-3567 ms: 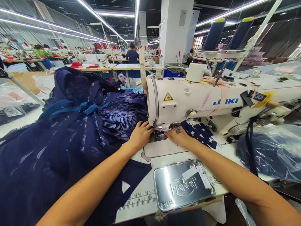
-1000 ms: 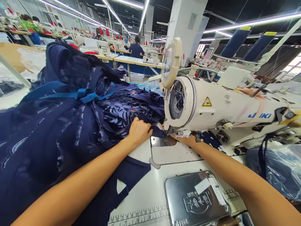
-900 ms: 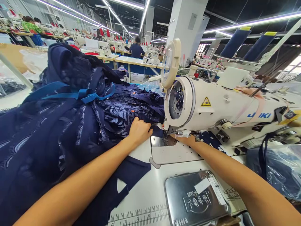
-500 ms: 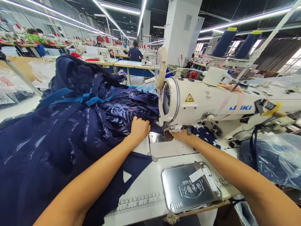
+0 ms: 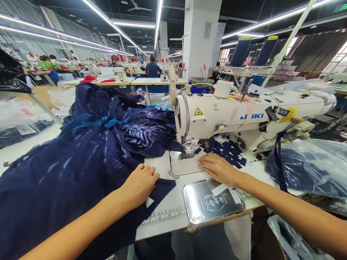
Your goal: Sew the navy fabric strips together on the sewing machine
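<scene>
My left hand [image 5: 141,184] lies palm down on a flat navy fabric piece [image 5: 159,189] at the table's front, fingers loosely bent and holding nothing. A big heap of navy lace fabric [image 5: 81,155] with a blue ribbon fills the table's left side. My right hand [image 5: 219,168] rests flat, fingers stretched, on the white bed of the Juki sewing machine [image 5: 230,115], just right of the needle plate [image 5: 184,154]. Small navy cut pieces [image 5: 227,151] lie behind that hand, under the machine arm.
A shiny metal tin [image 5: 211,200] sits at the table's front edge, with a printed ruler strip [image 5: 162,216] to its left. A clear plastic bag of navy cloth [image 5: 311,169] lies at the right. Two navy thread cones [image 5: 241,50] stand behind the machine. Other workers sit at far tables.
Both hands have drawn back from the needle area toward me. My left hand left the fabric heap by the presser foot and now lies on the flat navy piece.
</scene>
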The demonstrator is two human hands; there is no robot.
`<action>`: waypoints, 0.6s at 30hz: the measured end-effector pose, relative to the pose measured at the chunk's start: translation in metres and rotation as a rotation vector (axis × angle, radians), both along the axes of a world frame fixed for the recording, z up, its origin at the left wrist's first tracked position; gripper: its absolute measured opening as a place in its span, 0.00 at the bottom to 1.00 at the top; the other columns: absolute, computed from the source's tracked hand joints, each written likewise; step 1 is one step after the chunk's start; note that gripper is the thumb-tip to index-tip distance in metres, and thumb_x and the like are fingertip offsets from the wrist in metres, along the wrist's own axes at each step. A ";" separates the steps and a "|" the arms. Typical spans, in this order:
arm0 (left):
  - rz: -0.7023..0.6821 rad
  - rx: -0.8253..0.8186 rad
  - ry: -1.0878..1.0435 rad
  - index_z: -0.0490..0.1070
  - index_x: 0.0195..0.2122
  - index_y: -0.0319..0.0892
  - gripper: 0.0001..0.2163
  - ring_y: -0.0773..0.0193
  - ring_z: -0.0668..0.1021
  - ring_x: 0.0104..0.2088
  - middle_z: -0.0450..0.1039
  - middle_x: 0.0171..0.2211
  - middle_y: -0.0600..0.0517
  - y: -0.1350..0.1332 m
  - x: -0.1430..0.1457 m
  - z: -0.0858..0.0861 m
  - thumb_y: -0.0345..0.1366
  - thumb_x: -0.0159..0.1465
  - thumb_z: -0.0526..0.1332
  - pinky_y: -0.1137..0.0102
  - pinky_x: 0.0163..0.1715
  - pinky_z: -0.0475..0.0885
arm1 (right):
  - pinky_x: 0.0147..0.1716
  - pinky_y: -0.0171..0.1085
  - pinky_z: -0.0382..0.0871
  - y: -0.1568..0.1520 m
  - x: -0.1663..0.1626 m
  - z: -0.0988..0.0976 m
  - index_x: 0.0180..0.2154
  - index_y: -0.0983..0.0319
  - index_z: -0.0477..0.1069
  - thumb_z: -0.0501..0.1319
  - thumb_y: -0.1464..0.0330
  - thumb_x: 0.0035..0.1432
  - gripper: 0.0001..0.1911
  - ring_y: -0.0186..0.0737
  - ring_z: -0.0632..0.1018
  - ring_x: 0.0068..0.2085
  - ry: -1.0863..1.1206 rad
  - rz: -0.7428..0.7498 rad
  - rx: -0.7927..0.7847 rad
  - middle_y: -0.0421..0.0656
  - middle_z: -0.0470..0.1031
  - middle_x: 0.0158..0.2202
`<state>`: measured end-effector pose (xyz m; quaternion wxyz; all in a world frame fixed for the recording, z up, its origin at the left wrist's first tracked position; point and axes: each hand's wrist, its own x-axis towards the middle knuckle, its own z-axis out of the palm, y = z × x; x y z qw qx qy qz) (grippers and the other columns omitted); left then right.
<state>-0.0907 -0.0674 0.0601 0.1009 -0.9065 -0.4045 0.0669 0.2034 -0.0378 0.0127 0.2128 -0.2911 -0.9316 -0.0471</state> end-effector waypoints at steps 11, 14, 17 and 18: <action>-0.004 -0.071 -0.419 0.63 0.22 0.39 0.13 0.66 0.66 0.23 0.63 0.19 0.54 0.024 0.050 -0.018 0.34 0.63 0.51 0.70 0.28 0.58 | 0.34 0.39 0.60 0.022 -0.005 0.003 0.39 0.64 0.72 0.53 0.72 0.59 0.10 0.43 0.68 0.38 -0.110 -0.317 0.086 0.48 0.70 0.37; 0.075 -0.412 -0.805 0.54 0.17 0.39 0.17 0.71 0.58 0.19 0.53 0.16 0.57 0.033 0.097 -0.025 0.38 0.63 0.48 0.74 0.21 0.52 | 0.33 0.39 0.57 0.036 -0.006 0.001 0.39 0.63 0.72 0.54 0.71 0.59 0.10 0.44 0.66 0.37 -0.184 -0.397 0.086 0.47 0.69 0.34; 0.048 -0.786 -1.052 0.52 0.17 0.40 0.17 0.73 0.56 0.19 0.50 0.17 0.58 0.036 0.124 -0.033 0.42 0.60 0.49 0.75 0.19 0.51 | 0.36 0.40 0.56 0.045 -0.008 -0.004 0.36 0.63 0.72 0.53 0.71 0.60 0.09 0.44 0.66 0.38 -0.211 -0.391 0.091 0.46 0.69 0.33; 0.060 -0.880 -1.081 0.53 0.17 0.39 0.17 0.74 0.56 0.19 0.51 0.17 0.58 0.036 0.126 -0.035 0.44 0.59 0.50 0.76 0.18 0.51 | 0.37 0.41 0.55 0.046 -0.008 -0.005 0.36 0.63 0.72 0.53 0.70 0.60 0.09 0.43 0.66 0.38 -0.208 -0.367 0.096 0.46 0.70 0.34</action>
